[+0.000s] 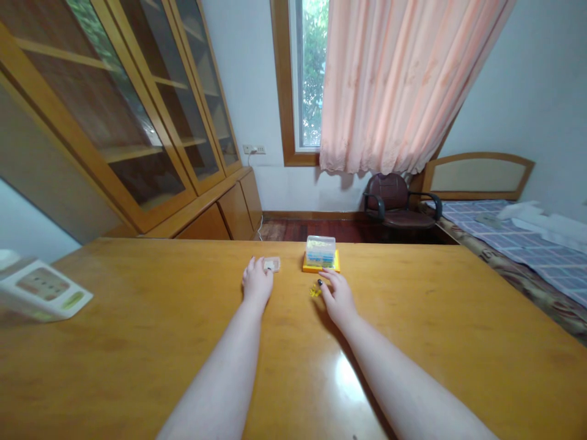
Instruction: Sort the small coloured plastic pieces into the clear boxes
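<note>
Small yellow pieces (315, 289) lie in a little cluster on the table (183, 360), just left of my right hand (337, 296). That hand is half open, thumb beside the pieces, fingers near the yellow base (308, 267) under the clear plastic box (321, 247). Can't tell if it grips anything. My left hand (257, 281) is loosely curled at the shallow clear tray (272, 264), partly covering it; grip unclear. Box contents blurry, bluish; white container at left cut off.
</note>
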